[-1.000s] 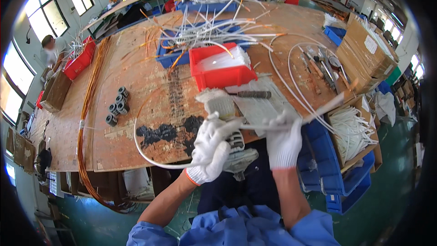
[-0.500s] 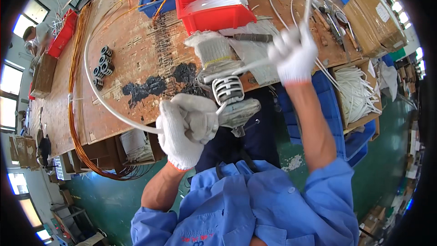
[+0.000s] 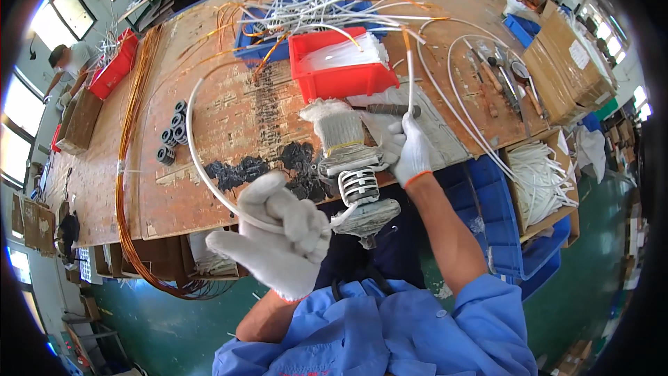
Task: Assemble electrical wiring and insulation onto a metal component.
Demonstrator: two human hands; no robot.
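Observation:
A black ring-shaped core (image 3: 359, 193) with white-sleeved wire wound round it sits on a plastic-wrapped holder (image 3: 369, 217) at the table's near edge. To its left, my gloved left hand (image 3: 282, 237) has its fingers curled round the white-sleeved wire (image 3: 197, 141), thumb stuck out; the wire bows up onto the table. Close by the holder's right side, my gloved right hand (image 3: 410, 153) is closed on another length of that wire, whose end (image 3: 409, 63) stands up with orange bare wire at its tip. Its fingertips are partly hidden.
Several black cores (image 3: 174, 132) stand at left, beside a copper wire bundle (image 3: 125, 167). Behind are a red bin (image 3: 327, 83) of white sleeves and a blue crate (image 3: 247, 45) of wires. Tools (image 3: 501, 80) and cartons (image 3: 570, 63) lie right. A person (image 3: 73, 63) works far left.
My right hand has come down and left, close beside the holder, bringing the wire in against the core. My left hand has turned, its thumb now outstretched. The whole view has shifted somewhat.

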